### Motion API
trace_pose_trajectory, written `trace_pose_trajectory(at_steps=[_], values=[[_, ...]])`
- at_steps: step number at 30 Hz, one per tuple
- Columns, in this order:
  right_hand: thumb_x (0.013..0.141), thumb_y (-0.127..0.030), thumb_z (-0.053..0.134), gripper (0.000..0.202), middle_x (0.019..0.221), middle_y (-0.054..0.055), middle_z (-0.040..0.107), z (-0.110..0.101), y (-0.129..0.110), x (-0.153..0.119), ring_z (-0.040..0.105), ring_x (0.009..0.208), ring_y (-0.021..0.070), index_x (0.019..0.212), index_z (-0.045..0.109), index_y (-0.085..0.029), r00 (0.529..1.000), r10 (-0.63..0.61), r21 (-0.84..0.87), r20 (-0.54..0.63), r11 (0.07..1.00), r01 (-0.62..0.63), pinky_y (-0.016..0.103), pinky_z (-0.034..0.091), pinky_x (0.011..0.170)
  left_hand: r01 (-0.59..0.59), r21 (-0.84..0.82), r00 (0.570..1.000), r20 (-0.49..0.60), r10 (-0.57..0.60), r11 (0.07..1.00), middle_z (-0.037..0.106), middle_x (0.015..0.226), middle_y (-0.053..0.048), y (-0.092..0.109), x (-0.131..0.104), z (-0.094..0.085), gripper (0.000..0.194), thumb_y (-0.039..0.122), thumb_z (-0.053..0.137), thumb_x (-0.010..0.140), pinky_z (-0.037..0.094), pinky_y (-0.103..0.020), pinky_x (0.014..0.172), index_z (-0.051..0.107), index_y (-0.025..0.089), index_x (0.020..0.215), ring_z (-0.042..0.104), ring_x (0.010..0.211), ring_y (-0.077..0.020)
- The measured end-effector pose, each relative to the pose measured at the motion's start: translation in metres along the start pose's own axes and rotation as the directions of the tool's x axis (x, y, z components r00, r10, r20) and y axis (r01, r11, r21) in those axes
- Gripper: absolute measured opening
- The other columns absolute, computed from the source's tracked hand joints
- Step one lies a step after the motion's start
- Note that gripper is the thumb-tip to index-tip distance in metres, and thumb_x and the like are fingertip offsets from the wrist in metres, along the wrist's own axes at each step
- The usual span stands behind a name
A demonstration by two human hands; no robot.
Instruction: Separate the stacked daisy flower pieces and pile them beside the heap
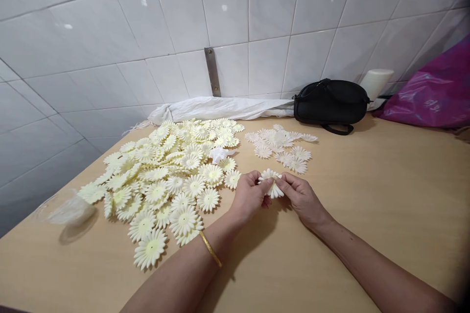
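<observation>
I am seeing a creamy flower (275, 190), its petals narrow and rounded, being held over the table (385, 195), just in front of a small group of whiter flowers (279, 142). The left hand (249, 190) is pinching its left edge, thumb on top, while the right hand (299, 195) is pinching the opposite side between thumb and forefinger. A smooth golden bangle (210, 249) is circling the left wrist. To the left, a loose heap of yellow-centred flowers (157, 176) is spreading widely, with a crumpled white scrap (219, 155) lying at its right side and filmy clear plastic (71, 210) bunching near its left edge. Further back, I am finding a rounded black case (330, 102), a pale bottle (377, 83) standing behind it, and a glossy magenta bag (436, 88); their contents are staying hidden from me. A wrinkled white sheet (220, 108) is lying along the tiled wall (268, 10).
</observation>
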State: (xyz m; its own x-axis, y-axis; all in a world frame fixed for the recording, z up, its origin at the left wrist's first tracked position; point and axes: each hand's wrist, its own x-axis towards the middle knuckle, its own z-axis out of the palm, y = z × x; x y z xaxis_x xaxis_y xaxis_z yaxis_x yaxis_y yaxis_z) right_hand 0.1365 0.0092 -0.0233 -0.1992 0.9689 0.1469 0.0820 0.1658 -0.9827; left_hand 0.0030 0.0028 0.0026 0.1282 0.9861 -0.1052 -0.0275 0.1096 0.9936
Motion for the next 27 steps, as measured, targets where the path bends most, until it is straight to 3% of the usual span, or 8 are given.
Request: trace_pose_trajectory(at_steps=[5, 9, 15, 18, 22, 25, 27], values=[[0.074, -0.051, 0.047, 0.037, 0.051, -0.002, 0.047, 0.000, -0.001, 0.002, 0.041, 0.051, 0.0118, 0.055, 0.048, -0.018, 1.000, 0.005, -0.071, 0.022, 0.997, -0.003, 0.023, 0.035, 0.049, -0.070, 0.026, 0.997, 0.031, 0.069, 0.997, 0.041, 0.036, 0.003, -0.005, 0.002, 0.001, 0.037, 0.046, 0.052, 0.072, 0.027, -0.019, 0.033, 0.045, 0.016, 0.051, 0.036, 0.030, -0.0064], [0.077, -0.047, 0.046, 0.035, 0.053, -0.003, 0.046, -0.001, 0.000, 0.002, 0.040, 0.052, 0.0108, 0.058, 0.047, -0.018, 0.999, -0.043, -0.044, -0.010, 0.998, 0.042, 0.023, 0.034, 0.051, -0.004, -0.076, 0.999, 0.046, 0.007, 0.997, 0.047, 0.040, 0.000, -0.007, 0.003, 0.001, 0.044, 0.053, 0.049, 0.072, 0.031, -0.021, 0.037, 0.051, 0.013, 0.053, 0.040, 0.033, -0.0070], [0.080, -0.042, 0.046, 0.033, 0.056, -0.004, 0.042, -0.004, 0.000, 0.000, 0.037, 0.054, 0.0094, 0.059, 0.045, -0.017, 0.998, -0.065, -0.064, 0.020, 0.996, 0.066, 0.022, 0.031, 0.051, 0.053, -0.316, 0.995, 0.102, -0.022, 0.947, 0.055, 0.054, -0.002, -0.008, 0.003, -0.003, 0.030, 0.039, 0.068, 0.061, 0.040, -0.022, 0.047, 0.055, 0.012, 0.062, 0.048, 0.045, -0.0078], [0.079, -0.042, 0.048, 0.028, 0.060, -0.003, 0.046, -0.006, -0.009, -0.003, 0.042, 0.057, 0.0101, 0.067, 0.048, -0.018, 0.999, -0.028, 0.051, 0.037, 0.998, 0.026, 0.022, 0.035, 0.055, 0.010, -0.257, 0.998, 0.061, 0.006, 0.966, 0.053, 0.047, 0.000, -0.006, 0.002, -0.004, 0.030, 0.037, 0.067, 0.062, 0.037, -0.020, 0.043, 0.051, 0.012, 0.057, 0.045, 0.040, -0.0072], [0.074, -0.043, 0.056, 0.028, 0.069, 0.000, 0.055, -0.005, -0.024, -0.008, 0.051, 0.067, 0.0144, 0.085, 0.052, -0.018, 0.981, 0.006, 0.247, 0.194, 0.967, -0.054, 0.028, 0.041, 0.067, -0.055, -0.183, 0.997, 0.051, 0.066, 0.982, 0.052, 0.042, 0.002, 0.000, -0.001, -0.002, 0.033, 0.040, 0.064, 0.065, 0.034, -0.020, 0.037, 0.045, 0.015, 0.054, 0.044, 0.035, -0.0080], [0.070, -0.042, 0.060, 0.028, 0.066, 0.000, 0.054, -0.003, -0.028, -0.011, 0.050, 0.065, 0.0144, 0.077, 0.054, -0.017, 0.974, 0.008, 0.281, 0.228, 0.957, -0.074, 0.029, 0.041, 0.067, -0.059, -0.161, 0.998, 0.017, 0.063, 0.985, 0.049, 0.037, 0.003, 0.003, -0.005, 0.000, 0.039, 0.041, 0.065, 0.063, 0.027, -0.018, 0.031, 0.038, 0.016, 0.050, 0.040, 0.029, -0.0071], [0.070, -0.043, 0.061, 0.028, 0.064, 0.000, 0.053, -0.003, -0.025, -0.012, 0.048, 0.062, 0.0132, 0.073, 0.054, -0.016, 0.981, 0.018, 0.293, 0.191, 0.953, -0.074, 0.028, 0.041, 0.064, -0.029, -0.172, 0.999, 0.016, 0.032, 0.985, 0.048, 0.035, 0.004, 0.005, -0.007, 0.001, 0.041, 0.041, 0.066, 0.062, 0.023, -0.018, 0.029, 0.035, 0.017, 0.049, 0.037, 0.027, -0.0064]])
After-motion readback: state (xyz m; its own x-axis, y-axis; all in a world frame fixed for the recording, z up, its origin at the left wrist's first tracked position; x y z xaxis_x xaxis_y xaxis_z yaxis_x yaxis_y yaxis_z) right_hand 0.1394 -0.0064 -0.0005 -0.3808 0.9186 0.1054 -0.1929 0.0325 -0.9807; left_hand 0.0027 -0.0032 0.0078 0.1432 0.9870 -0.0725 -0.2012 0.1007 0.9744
